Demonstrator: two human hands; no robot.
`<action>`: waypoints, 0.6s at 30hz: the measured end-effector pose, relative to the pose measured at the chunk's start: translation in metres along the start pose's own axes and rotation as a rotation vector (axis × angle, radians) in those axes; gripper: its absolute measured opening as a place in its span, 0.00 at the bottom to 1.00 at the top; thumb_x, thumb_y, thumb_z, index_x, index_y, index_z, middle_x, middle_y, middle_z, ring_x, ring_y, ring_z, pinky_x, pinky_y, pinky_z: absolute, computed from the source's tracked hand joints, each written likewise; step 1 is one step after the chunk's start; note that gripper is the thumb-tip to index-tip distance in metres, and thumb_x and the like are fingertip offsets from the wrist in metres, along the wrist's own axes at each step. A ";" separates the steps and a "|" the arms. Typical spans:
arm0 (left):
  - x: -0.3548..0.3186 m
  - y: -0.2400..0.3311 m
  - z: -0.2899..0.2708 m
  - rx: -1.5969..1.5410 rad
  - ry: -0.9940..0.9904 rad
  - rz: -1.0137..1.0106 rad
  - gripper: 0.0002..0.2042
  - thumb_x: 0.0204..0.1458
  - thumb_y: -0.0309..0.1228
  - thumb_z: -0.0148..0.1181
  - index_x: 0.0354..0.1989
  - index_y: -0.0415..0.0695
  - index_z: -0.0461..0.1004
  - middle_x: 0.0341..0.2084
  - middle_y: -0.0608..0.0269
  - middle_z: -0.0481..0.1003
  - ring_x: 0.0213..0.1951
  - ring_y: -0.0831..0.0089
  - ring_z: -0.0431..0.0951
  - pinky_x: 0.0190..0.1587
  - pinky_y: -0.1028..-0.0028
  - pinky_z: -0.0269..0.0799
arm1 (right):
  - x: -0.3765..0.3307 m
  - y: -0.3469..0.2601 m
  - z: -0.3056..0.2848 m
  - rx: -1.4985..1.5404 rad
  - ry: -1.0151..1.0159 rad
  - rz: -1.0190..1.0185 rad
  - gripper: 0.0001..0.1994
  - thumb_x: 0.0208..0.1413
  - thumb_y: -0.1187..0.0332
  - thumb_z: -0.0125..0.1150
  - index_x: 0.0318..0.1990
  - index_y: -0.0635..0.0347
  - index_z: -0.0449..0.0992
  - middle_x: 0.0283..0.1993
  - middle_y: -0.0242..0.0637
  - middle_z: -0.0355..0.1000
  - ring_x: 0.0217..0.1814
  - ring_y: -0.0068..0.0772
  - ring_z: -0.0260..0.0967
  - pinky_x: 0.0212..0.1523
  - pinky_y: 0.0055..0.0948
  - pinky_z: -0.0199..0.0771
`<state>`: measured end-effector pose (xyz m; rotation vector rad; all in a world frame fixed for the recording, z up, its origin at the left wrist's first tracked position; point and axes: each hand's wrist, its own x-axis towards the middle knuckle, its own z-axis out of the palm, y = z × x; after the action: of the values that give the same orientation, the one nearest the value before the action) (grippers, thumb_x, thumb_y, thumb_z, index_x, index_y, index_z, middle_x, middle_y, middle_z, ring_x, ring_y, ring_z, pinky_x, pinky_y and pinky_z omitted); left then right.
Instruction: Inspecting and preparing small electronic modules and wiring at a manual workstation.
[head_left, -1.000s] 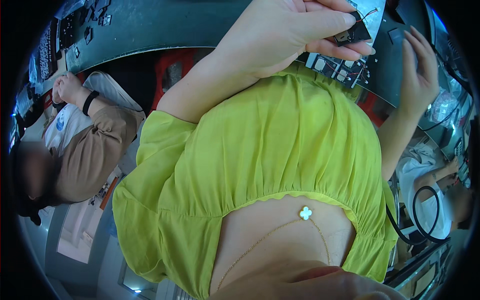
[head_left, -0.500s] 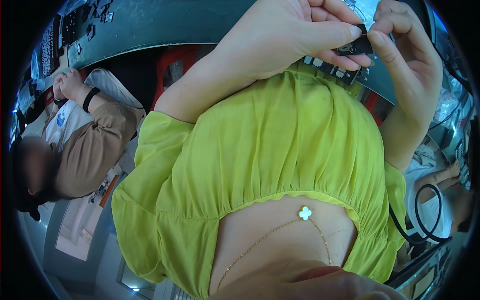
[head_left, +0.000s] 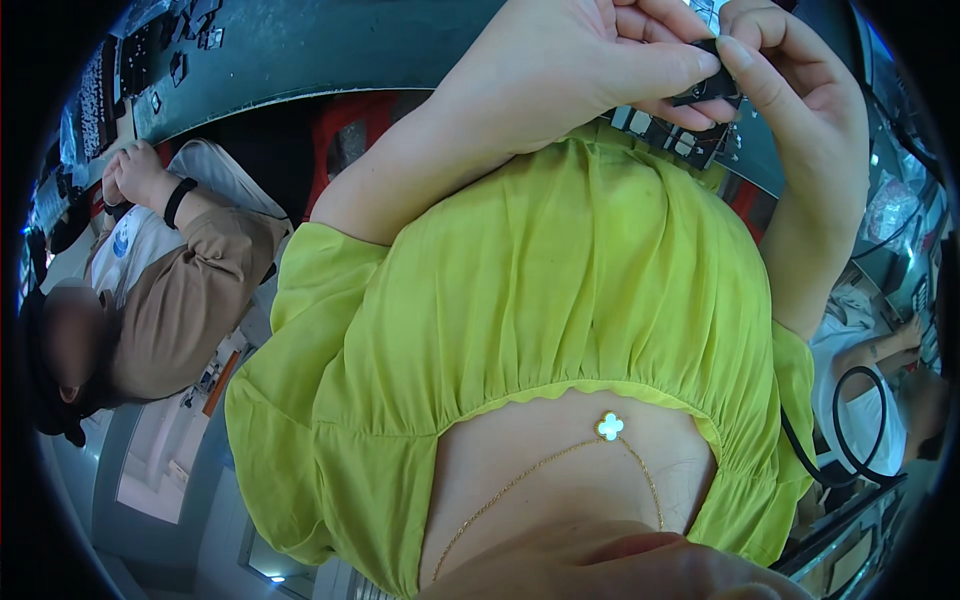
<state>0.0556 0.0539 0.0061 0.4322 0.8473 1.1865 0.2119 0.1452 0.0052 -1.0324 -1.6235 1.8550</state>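
Head view: left hand [head_left: 570, 70] and right hand [head_left: 790, 75] meeting at top of frame, fingers of both pinched together on a small dark part [head_left: 708, 85]. Part mostly covered by fingertips; shape and kind hard to make out. Held above dark counter [head_left: 330, 45], near a tray of small components [head_left: 680, 135] half hidden behind yellow-green blouse [head_left: 520, 330]. Counter largely blocked by body. Co-worker in brown sleeve [head_left: 190, 290] at left, near the rim.

Small black part [head_left: 706, 85] mostly hidden between both hands' fingers; right hand [head_left: 800, 90] cut off at the top edge
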 end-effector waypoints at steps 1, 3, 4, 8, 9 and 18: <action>0.000 0.001 -0.001 0.011 -0.006 -0.011 0.07 0.54 0.22 0.51 0.38 0.32 0.63 0.31 0.51 0.73 0.33 0.72 0.78 0.35 0.84 0.77 | 0.000 0.000 -0.001 0.008 0.000 0.025 0.04 0.43 0.79 0.59 0.28 0.66 0.70 0.32 0.40 0.66 0.31 0.23 0.60 0.34 0.19 0.63; -0.001 0.003 -0.002 0.034 -0.019 -0.031 0.07 0.54 0.22 0.51 0.38 0.32 0.63 0.31 0.51 0.73 0.33 0.72 0.78 0.35 0.84 0.77 | 0.000 0.000 -0.002 0.024 0.000 0.076 0.04 0.43 0.80 0.58 0.28 0.66 0.70 0.32 0.39 0.66 0.30 0.22 0.60 0.34 0.19 0.63; -0.001 0.004 -0.002 0.034 -0.021 -0.031 0.07 0.54 0.22 0.51 0.38 0.32 0.63 0.31 0.51 0.73 0.33 0.72 0.78 0.35 0.84 0.77 | -0.001 -0.001 -0.005 0.023 0.001 0.075 0.04 0.43 0.80 0.58 0.28 0.66 0.70 0.32 0.39 0.66 0.30 0.22 0.60 0.34 0.19 0.63; 0.002 0.001 -0.004 -0.034 0.027 0.017 0.07 0.53 0.21 0.52 0.38 0.33 0.63 0.31 0.51 0.73 0.33 0.72 0.78 0.35 0.83 0.77 | -0.017 -0.002 -0.028 -0.380 0.667 -0.135 0.11 0.53 0.66 0.58 0.41 0.61 0.75 0.42 0.39 0.73 0.43 0.33 0.71 0.45 0.25 0.71; 0.003 0.000 -0.005 -0.031 0.027 0.017 0.07 0.53 0.21 0.52 0.38 0.33 0.63 0.31 0.51 0.73 0.33 0.72 0.78 0.35 0.83 0.77 | -0.020 -0.001 -0.035 -0.614 0.688 -0.091 0.11 0.53 0.65 0.58 0.40 0.60 0.76 0.40 0.38 0.74 0.41 0.32 0.72 0.44 0.23 0.71; 0.006 -0.002 -0.013 -0.260 0.024 -0.002 0.07 0.53 0.21 0.52 0.38 0.35 0.62 0.31 0.52 0.72 0.34 0.71 0.77 0.37 0.81 0.77 | -0.008 0.072 -0.095 -1.387 0.459 -0.252 0.16 0.50 0.59 0.61 0.43 0.58 0.76 0.44 0.36 0.73 0.44 0.34 0.71 0.42 0.27 0.72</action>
<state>0.0482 0.0567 -0.0054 0.2049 0.7017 1.2820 0.3006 0.1843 -0.0649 -1.4404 -2.4819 0.0562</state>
